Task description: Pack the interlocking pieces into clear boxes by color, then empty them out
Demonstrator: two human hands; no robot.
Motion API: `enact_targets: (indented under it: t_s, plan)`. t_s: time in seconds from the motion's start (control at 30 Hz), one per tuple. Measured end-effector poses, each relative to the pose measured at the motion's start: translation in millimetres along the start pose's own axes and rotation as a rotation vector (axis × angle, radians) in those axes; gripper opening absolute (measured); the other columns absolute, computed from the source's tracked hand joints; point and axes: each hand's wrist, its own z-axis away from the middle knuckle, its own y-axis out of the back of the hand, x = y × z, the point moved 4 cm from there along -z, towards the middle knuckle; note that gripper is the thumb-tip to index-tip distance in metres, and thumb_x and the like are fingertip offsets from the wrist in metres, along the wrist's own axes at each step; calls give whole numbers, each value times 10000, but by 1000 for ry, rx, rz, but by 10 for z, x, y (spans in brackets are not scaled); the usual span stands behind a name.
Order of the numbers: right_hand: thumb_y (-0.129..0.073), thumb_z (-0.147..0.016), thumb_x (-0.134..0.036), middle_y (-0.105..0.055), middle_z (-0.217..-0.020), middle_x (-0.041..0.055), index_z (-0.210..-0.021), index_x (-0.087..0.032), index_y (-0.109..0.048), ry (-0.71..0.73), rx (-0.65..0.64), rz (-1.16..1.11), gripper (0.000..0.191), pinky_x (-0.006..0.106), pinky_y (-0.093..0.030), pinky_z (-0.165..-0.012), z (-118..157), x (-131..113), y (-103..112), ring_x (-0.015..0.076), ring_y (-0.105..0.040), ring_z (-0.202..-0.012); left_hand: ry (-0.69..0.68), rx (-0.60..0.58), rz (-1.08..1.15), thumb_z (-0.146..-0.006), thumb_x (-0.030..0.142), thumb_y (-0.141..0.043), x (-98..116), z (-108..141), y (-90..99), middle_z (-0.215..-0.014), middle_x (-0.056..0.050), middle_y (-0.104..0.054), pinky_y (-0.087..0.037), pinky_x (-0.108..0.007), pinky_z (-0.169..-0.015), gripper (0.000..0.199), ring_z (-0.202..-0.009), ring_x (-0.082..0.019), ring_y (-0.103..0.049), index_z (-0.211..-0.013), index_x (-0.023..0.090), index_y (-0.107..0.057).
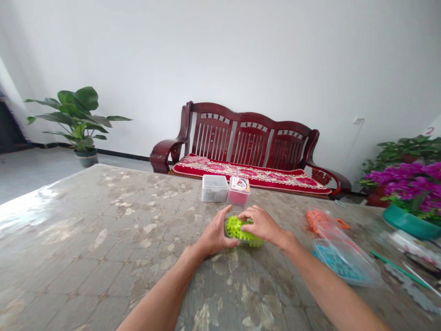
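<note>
Lime-green pieces (234, 225) lie between both hands (216, 231) (262, 224), the right partly over them.

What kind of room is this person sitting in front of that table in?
Probably a living room in a home: a carved wooden bench with a red patterned cushion, a potted plant by the wall, and purple flowers on the table.

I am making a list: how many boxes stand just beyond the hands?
2: white box, beyond the left hand; pink box, right of the white one. Smaller ones may be hidden behind.
</note>
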Motion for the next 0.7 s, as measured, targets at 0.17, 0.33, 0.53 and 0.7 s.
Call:
enact_targets:
  t_s: [0.17, 0.33, 0.53, 0.7]
  plan:
    - [-618, -720, -140, -715, -908, 24, -949, -236, -730, -43, 72, -22, 273, 316, -440, -819, 32, 124, 89, 189, -610, -857, 3, -11, -1, -570, 323, -832, -13, -6, -6, -1460, -172, -414, -330, -484, -1126, 1052, -1351, -336, -393, -1462, 165, -296]
    - [-556, -694, -89, -716, -892, 38, -895, -214, -748, -119, 58, -65, 305, 284, -469, -737, 96, 209, 93, 180, -643, -800, 19, -2, 2, -558, 292, -832, 9, -3, 6, -1450, -162, -430, -328, -483, -1127, 1054, -1334, -337, -414, -1463, 175, -305]
    - [-566, -729, -142, -732, -896, 32, -892, -220, -755, -124, 87, -146, 261, 304, -489, -769, 147, 278, 59, 190, -656, -813, 27, -9, 3, -569, 282, -823, 18, 4, 4, -1446, -160, -434, -333, -487, -1120, 1031, -1326, -335, -418, -1458, 175, -312]
    - [-562, -760, -187, -740, -930, 49, -914, -205, -751, -223, 162, -190, 244, 324, -497, -799, 265, 551, 147, 204, -663, -841, 43, -12, 7, -570, 270, -820, 12, 2, 9, -1432, -153, -441, -363, -482, -1100, 1023, -1278, -327, -462, -1455, 178, -313]
